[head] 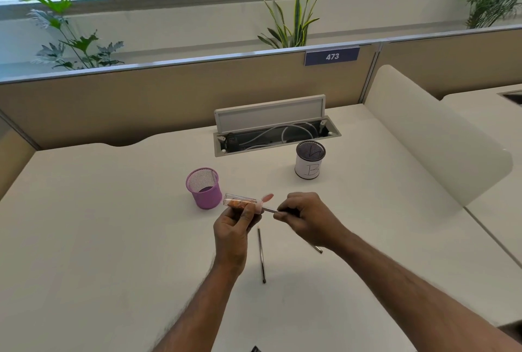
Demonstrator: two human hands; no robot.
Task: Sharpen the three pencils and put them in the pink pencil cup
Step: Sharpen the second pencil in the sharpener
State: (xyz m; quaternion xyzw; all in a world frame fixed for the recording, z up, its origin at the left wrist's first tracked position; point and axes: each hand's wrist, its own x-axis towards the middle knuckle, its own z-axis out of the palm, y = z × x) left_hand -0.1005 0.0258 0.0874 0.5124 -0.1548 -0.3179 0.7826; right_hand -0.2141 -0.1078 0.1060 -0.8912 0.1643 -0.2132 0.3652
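Note:
My left hand (236,220) grips a clear tube-shaped sharpener (240,200) with orange shavings inside and a pink cap flipped open at its right end. My right hand (306,217) pinches a dark pencil (269,210) whose tip is in the sharpener's opening. A second pencil (261,254) lies on the white desk below my hands. The end of a third pencil (317,249) shows under my right wrist; the rest is hidden. The pink mesh pencil cup (204,188) stands upright just left of the sharpener and looks empty.
A white cup marked "B" (309,160) stands behind my right hand. An open cable tray (275,137) sits at the desk's rear. A curved white divider (429,137) borders the right side. A small dark object (255,349) pokes in at the bottom edge.

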